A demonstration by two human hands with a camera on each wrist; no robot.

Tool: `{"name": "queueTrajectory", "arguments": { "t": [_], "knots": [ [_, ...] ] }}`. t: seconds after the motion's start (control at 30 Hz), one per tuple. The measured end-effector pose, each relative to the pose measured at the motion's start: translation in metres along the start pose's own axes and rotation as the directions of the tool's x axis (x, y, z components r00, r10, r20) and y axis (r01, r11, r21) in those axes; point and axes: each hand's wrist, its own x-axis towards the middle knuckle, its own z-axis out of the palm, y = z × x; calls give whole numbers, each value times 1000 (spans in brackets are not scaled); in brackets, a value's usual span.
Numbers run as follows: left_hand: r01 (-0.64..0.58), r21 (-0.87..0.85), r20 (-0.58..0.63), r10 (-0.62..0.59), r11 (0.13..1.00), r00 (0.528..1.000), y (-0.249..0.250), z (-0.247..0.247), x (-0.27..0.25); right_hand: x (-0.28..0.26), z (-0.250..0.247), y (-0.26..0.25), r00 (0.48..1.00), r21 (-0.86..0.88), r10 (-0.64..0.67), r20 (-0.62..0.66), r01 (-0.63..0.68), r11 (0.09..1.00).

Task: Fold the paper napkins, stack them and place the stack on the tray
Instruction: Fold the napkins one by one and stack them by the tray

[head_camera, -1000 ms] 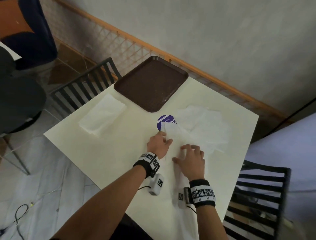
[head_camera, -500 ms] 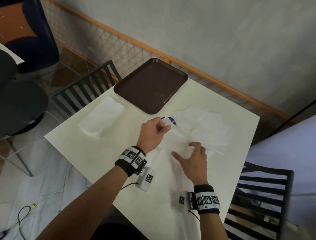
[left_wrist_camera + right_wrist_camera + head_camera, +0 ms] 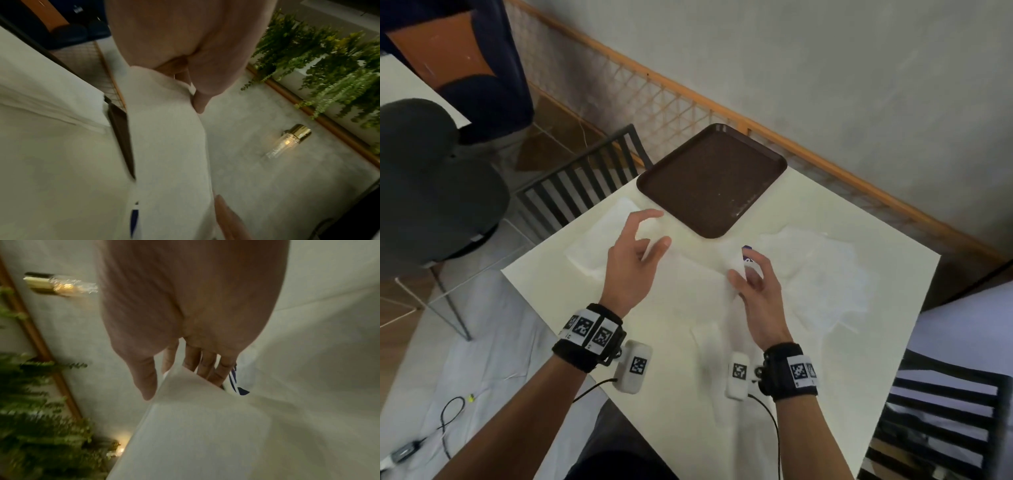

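Note:
A white paper napkin (image 3: 698, 253) hangs stretched above the table between my two hands. My left hand (image 3: 659, 229) pinches its left edge between thumb and fingers; in the left wrist view the napkin (image 3: 168, 138) hangs down from that hand (image 3: 193, 91). My right hand (image 3: 743, 267) pinches the other edge, and the right wrist view shows the sheet (image 3: 205, 426) caught between thumb and fingers (image 3: 205, 368). A folded napkin stack (image 3: 599, 236) lies at the table's left, partly behind my left hand. The brown tray (image 3: 712, 178) sits bare at the far corner.
A loose pile of unfolded napkins (image 3: 822, 274) lies right of my hands, with a purple sticker (image 3: 747, 248) peeking out beside it. The cream table (image 3: 654, 342) has black slatted chairs at its far left (image 3: 582, 185) and near right (image 3: 945, 411). A wall with a wooden rail runs behind.
Both hands rose off the table. My left hand lifted a napkin from the pile and carried its edge leftward; my right hand left the pile and took the other edge.

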Motion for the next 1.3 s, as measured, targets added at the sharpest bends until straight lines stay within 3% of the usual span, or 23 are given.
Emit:
{"name": "queueTrajectory", "arguments": {
  "t": [0.1, 0.17, 0.23, 0.37, 0.53, 0.63, 0.73, 0.8, 0.9, 1.1, 1.3],
  "knots": [
    [-31, 73, -31, 33, 997, 999, -15, -14, 5, 11, 16, -3, 997, -250, -26, 71, 43, 967],
    [-24, 90, -33, 27, 996, 999, -23, -21, 9, 19, 30, 1, 992, -477, -57, 116, 106, 873],
    [-10, 91, -18, 12, 996, 1000, -29, -27, 14, 28, 43, 4, 983, -578, -108, 147, 174, 797],
    [79, 65, -10, -79, 995, 997, -36, -47, 21, 42, 67, 1, 972, -575, -144, 184, 226, 786],
    [104, 162, -14, -103, 981, 995, -52, -81, 29, 64, 84, 0, 931, -710, -214, 297, 365, 602],
    [111, 172, -62, -101, 979, 993, -63, -98, 34, 88, 92, -6, 941, -729, -194, 276, 337, 597],
    [152, 222, -138, -123, 963, 983, -75, -114, 43, 115, 111, -24, 967, -674, -162, 198, 254, 694],
    [195, 250, -163, -157, 948, 974, -86, -122, 51, 136, 131, -31, 974, -638, -133, 183, 221, 738],
    [286, 228, -163, -253, 931, 954, -108, -128, 65, 170, 165, -25, 979, -659, -101, 175, 193, 727],
    [390, 313, -202, -340, 866, 918, -153, -125, 80, 224, 222, 23, 987, -786, 4, 161, 125, 606],
    [335, 541, -115, -327, 772, 938, -173, -117, 79, 228, 239, 46, 982, -875, 45, 186, 144, 461]
  ]
}}
